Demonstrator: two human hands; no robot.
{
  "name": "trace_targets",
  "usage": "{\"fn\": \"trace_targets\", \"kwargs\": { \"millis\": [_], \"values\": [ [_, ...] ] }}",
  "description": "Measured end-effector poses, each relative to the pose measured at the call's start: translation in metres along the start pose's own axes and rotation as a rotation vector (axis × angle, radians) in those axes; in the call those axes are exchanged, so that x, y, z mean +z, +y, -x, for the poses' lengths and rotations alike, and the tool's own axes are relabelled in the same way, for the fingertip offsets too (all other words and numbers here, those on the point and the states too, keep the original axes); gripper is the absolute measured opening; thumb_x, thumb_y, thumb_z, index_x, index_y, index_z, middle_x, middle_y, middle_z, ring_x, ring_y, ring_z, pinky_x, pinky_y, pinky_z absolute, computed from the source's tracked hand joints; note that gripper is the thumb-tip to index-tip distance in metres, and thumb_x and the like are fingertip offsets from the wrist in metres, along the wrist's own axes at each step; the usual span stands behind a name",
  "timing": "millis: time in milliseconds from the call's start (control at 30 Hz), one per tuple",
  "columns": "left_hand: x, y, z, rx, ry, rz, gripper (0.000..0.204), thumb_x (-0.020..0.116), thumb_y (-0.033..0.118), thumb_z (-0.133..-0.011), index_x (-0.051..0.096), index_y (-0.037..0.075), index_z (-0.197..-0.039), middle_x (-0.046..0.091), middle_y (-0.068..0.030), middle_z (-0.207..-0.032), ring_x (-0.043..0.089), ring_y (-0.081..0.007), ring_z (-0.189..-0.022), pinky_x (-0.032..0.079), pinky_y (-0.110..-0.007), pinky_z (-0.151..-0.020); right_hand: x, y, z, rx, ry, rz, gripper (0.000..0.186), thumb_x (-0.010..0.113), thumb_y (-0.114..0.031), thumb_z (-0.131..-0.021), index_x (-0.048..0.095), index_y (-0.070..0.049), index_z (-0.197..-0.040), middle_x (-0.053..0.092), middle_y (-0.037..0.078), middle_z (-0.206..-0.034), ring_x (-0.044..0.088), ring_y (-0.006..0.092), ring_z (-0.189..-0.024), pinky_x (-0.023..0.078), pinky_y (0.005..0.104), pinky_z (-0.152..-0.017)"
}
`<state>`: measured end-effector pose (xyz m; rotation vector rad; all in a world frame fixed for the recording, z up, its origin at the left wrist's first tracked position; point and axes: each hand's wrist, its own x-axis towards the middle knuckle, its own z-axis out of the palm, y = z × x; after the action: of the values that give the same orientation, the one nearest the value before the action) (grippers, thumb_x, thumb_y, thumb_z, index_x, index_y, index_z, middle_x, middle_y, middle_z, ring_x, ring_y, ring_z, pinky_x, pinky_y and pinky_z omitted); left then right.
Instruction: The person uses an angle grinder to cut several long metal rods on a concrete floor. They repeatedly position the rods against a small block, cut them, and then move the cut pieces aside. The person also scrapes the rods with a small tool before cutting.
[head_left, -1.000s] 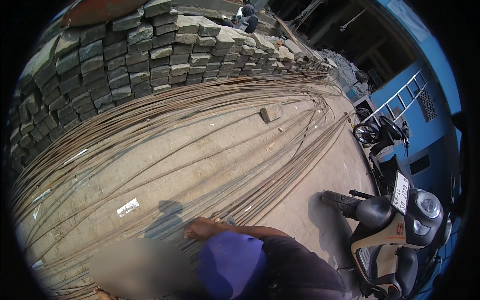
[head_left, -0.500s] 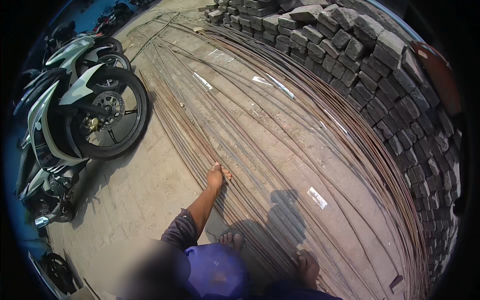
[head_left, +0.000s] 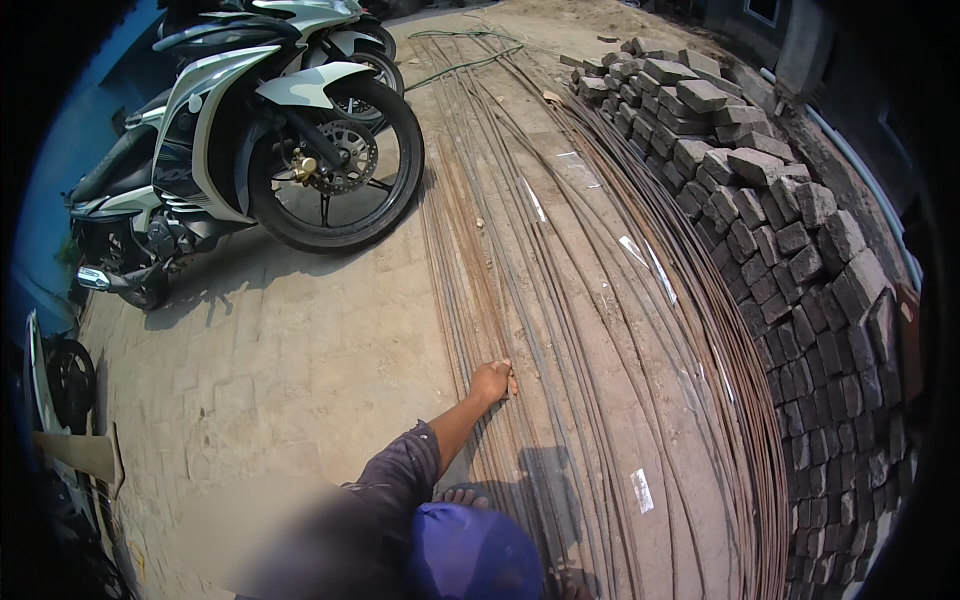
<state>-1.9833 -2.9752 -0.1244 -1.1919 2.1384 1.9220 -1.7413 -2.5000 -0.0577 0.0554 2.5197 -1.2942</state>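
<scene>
One hand (head_left: pixel 492 382) is down on the steel rods (head_left: pixel 560 300), arm stretched out from a dark sleeve (head_left: pixel 400 470), fingers curled together around a rod at the left edge of the bundle; which hand it is cannot be told, and no other hand shows. The rods lie flat on the paved ground (head_left: pixel 290 360), running away in long rusty lines. A stack of paving bricks (head_left: pixel 780 230) sits just right of them, and a motorbike (head_left: pixel 250 150) stands to the left, near the rods.
</scene>
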Motion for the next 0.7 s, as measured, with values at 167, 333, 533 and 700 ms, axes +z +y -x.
{"fn": "trace_targets", "kwargs": {
  "millis": [167,333,533,700],
  "values": [
    [0.0,0.002,0.003,0.036,0.01,-0.05,0.046,0.046,0.036,-0.109,0.07,-0.001,-0.096,0.076,-0.0076,-0.076,0.072,-0.0204,-0.077,0.054,-0.031,-0.078,-0.011,-0.032,0.0,0.063,-0.053,-0.011,0.033,0.05,-0.025,-0.106,0.075,-0.004,-0.116,0.076,0.014,-0.099,0.068,0.0259,-0.09,0.053,0.0385,-0.081],
    [0.003,-0.002,0.002,0.077,0.037,-0.149,0.05,0.044,0.039,-0.108,0.071,-0.001,-0.098,0.077,-0.0073,-0.08,0.073,-0.023,-0.084,0.054,-0.034,-0.084,-0.014,-0.061,-0.001,0.061,-0.046,-0.194,0.037,0.047,-0.027,-0.107,0.076,-0.004,-0.11,0.075,0.015,-0.095,0.067,0.0251,-0.086,0.052,0.0404,-0.078],
    [0.003,-0.007,-0.002,0.102,0.051,-0.228,0.05,0.042,0.039,-0.108,0.072,-0.001,-0.099,0.078,-0.008,-0.081,0.073,-0.025,-0.088,0.052,-0.035,-0.088,-0.01,-0.042,-0.001,0.039,-0.079,0.069,0.035,0.049,-0.026,-0.107,0.075,-0.003,-0.11,0.075,0.015,-0.095,0.066,0.0256,-0.087,0.052,0.0387,-0.08],
    [0.003,-0.003,-0.003,0.11,0.066,-0.251,0.048,0.046,0.037,-0.106,0.073,-0.002,-0.095,0.077,-0.0077,-0.078,0.073,-0.0257,-0.085,0.053,-0.035,-0.086,-0.004,-0.028,-0.007,-0.014,0.028,-0.001,0.032,0.059,-0.03,-0.1,0.072,-0.001,-0.093,0.07,0.023,-0.083,0.07,0.0379,-0.081,0.053,0.0453,-0.075]
  ]
}}
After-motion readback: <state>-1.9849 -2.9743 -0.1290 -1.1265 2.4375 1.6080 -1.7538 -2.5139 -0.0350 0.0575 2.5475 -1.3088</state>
